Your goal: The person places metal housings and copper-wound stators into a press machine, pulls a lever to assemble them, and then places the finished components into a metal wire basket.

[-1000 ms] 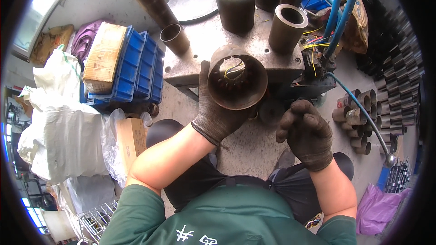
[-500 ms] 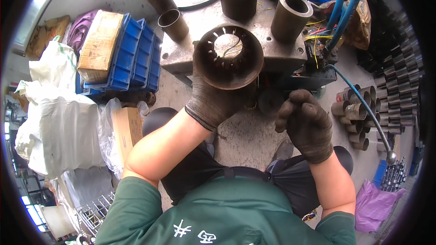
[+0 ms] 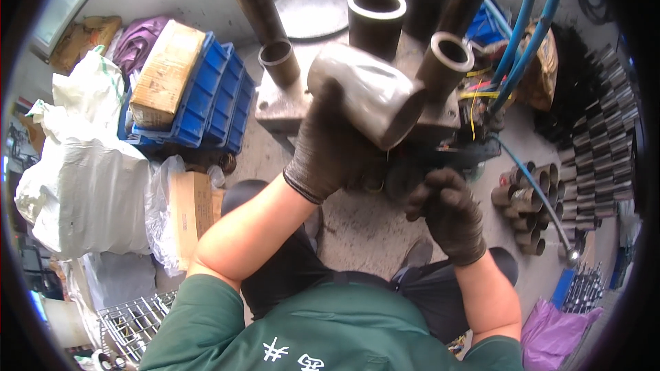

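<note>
A silvery, tube-shaped motor stator (image 3: 371, 93) is tilted in the air in front of the metal bench. My left hand (image 3: 326, 144), in a dark work glove, grips it from below and the left side. The stator's dark open end faces lower right; its inside is now mostly hidden. Apart from it, lower and to the right, hovers my gloved right hand (image 3: 450, 216). Its fingers are loosely bent and spaced, with nothing visible in them. Behind the stator, a thick dark metal sleeve (image 3: 375, 27) stands on the bench (image 3: 275, 106).
More upright sleeves (image 3: 447, 58) and dark posts (image 3: 251, 0) crowd the bench. Blue hoses (image 3: 522, 34) hang at the right, near colored wires. Stacked metal tubes (image 3: 526, 199) line the right floor. Blue crates (image 3: 220, 96), a carton and white sacks (image 3: 89, 192) stand left.
My left hand has turned the stator from facing me with its open end to lying sideways, showing its silvery outer wall. My right hand stays near the same place, slightly lower.
</note>
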A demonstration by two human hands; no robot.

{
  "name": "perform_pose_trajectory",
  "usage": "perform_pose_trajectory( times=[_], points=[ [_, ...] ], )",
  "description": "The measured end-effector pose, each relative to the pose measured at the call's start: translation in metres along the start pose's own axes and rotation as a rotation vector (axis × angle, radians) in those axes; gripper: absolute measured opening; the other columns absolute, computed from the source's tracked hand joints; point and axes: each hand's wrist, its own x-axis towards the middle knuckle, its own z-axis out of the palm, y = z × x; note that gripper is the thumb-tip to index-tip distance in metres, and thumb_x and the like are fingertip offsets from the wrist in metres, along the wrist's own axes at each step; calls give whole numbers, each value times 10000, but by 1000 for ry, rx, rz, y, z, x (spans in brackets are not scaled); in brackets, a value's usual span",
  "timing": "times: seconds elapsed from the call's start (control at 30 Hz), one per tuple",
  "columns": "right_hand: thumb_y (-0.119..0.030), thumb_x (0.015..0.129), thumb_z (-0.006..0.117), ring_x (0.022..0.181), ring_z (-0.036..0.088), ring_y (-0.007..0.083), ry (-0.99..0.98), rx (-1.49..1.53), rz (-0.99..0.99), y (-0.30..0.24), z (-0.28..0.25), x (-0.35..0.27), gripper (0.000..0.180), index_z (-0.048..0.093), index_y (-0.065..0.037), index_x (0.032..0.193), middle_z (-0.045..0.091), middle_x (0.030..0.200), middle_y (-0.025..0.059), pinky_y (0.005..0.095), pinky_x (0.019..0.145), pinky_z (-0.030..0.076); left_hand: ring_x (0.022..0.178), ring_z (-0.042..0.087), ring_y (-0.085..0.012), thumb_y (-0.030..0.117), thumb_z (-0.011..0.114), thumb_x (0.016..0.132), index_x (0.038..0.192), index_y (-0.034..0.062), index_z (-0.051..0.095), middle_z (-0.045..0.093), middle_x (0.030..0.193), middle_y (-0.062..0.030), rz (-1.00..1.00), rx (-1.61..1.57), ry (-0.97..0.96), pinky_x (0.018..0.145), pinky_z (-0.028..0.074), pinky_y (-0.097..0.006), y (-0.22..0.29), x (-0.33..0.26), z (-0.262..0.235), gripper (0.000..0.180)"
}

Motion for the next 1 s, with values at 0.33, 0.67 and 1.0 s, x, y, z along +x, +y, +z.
perform_pose_trajectory(
  times=[0.33,0.67,1.0],
  points=[
    [-110,930,794,1258,630,253,26,-969,-640,-31,17,34,466,636,-97,1368,596,1460,132,404,1083,502,1379,540,-258,156,960,722,1595,88,294,537,1476,-107,517,1135,13,1161,489,-409,8,17,-3,1100],
    [-299,733,983,1436,494,384,-182,-1315,-844,-48,72,109,1259,172,-182,1689,367,1643,219,493,1174,462,1282,629,-322,147,937,781,1564,88,371,620,1371,-189,855,1330,-213,1074,544,-438,12,20,-8,968],
    [-317,786,882,1282,572,375,-338,-2021,-1030,-82,158,147,643,631,-157,1356,503,1506,134,543,1055,479,1149,675,-375,191,888,778,1509,72,426,661,1281,-189,1126,1486,70,993,560,-461,46,28,-17,872]
  ],
)
